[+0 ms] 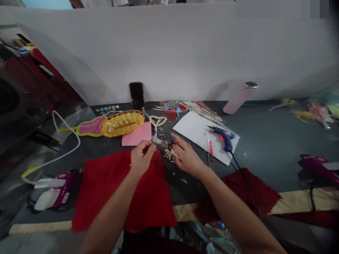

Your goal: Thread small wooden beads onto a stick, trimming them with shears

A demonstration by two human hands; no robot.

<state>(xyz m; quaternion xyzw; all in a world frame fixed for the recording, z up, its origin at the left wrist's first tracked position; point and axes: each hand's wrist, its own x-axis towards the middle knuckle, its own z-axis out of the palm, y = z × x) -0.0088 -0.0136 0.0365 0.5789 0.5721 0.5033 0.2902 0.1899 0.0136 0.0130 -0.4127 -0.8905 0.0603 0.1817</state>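
Observation:
In the middle of the table my right hand (186,155) is wrapped round a pair of pruning shears (161,142), whose grey metal jaws point left. Close to the jaw tips, my left hand (141,158) pinches thumb and finger together; whatever lies between them is too small to make out. Small pale cut pieces (169,156) lie scattered beneath the shears. Just beyond the hands is a loop of cream beads (158,121) with a pale tassel. A red cloth (122,190) spreads under my left forearm, and a pink sheet of paper (140,134) lies beyond my left hand.
A yellow basket (123,123) and a phone (137,95) are at the back left. On the right, a blue glue gun (224,137) rests on a white board (190,127), its cord trailing forward. A pink bottle (239,98) leans at the wall. Purple devices (62,188) stand at both sides.

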